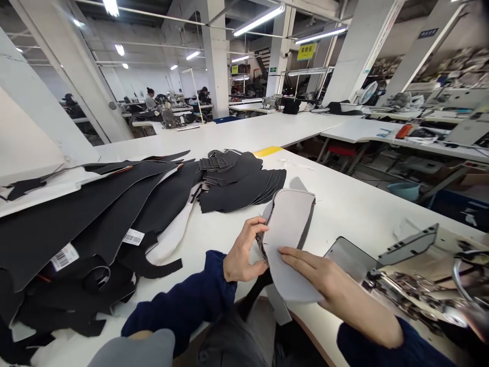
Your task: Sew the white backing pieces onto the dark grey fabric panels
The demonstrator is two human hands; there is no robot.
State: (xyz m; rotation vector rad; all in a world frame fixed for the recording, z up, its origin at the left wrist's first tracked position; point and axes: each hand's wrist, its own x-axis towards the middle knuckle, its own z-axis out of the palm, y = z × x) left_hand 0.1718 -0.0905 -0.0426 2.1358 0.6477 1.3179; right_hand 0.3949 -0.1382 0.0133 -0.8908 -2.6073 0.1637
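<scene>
Gripping grey cloth point(291, 219), left hand point(245, 251) seemingly steadies its edge; right hand point(320, 274) rests straight fingers atop, thumb hidden, grip unclear.

Above us we see a long tube light point(260, 20) and a yellow sign point(306, 51) left of a pale pillar point(361, 51). Far back we make out a person point(150, 99) in pale clothing. To our right, an orange-red object point(403, 131) lies on a white table point(351, 131), with a fan point(368, 94) beyond and a teal basin point(404, 191) below.
</scene>
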